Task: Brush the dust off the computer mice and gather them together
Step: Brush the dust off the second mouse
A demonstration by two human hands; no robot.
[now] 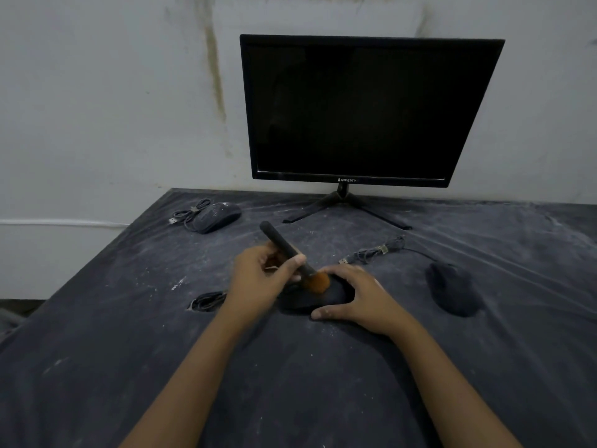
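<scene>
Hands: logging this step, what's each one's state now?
Left hand: closed on the brush handle.
Right hand: closed round the middle mouse, steadying it.

The middle mouse (311, 301) lies largely hidden beneath the left hand (258, 276), right hand (358, 297) and brush (290, 250). A coiled cable (206, 301) disappears behind the left forearm (206, 357). That arm and the right forearm (445, 383) run off the bottom edge. The far-right mouse (452, 289) is too dark for detail.

The surface is covered by a dark cloth (323, 383) streaked with pale dust. Three black mice are laid on it: the far mouse (216, 216) at the back left beside its bundled cable (189, 213), the middle mouse (310, 299), and the right mouse (452, 289) well apart. A coiled cable (206, 301) is laid left of the middle mouse. A monitor (365, 108) is stood at the back on a splayed stand (342, 205).
</scene>
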